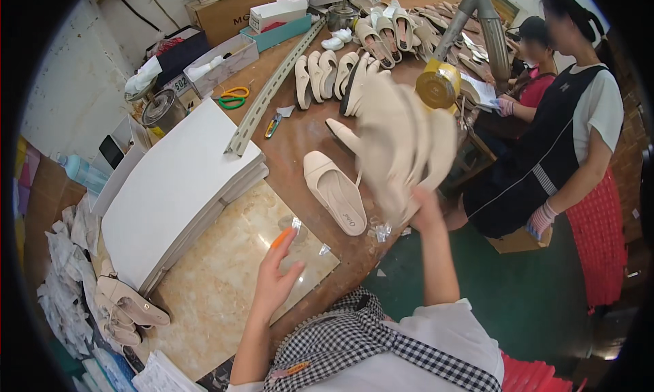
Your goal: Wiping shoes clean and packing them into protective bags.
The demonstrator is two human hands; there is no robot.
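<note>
My right hand [428, 213] is closed at the lower end of a bunch of several beige shoes [398, 136], smeared by motion, above the table's edge. Its fingers are partly hidden behind them. Below and left of the bunch, a single beige closed-toe slingback shoe [335, 193] lies on the brown table. My left hand [278, 279] hovers over a glossy marble-patterned board [231, 255], fingers apart, with an orange cover on one finger. A small shiny clear piece [296, 223] shows at that fingertip; whether it sticks there I cannot tell.
White sheets [177, 187] are stacked left, beside a slotted metal bar [272, 88]. Scissors [234, 97] and a cutter [274, 125] lie behind. Beige shoes [327, 75] line the back. A metal duct [470, 24] and two people, one in a dark apron [524, 167], are at right.
</note>
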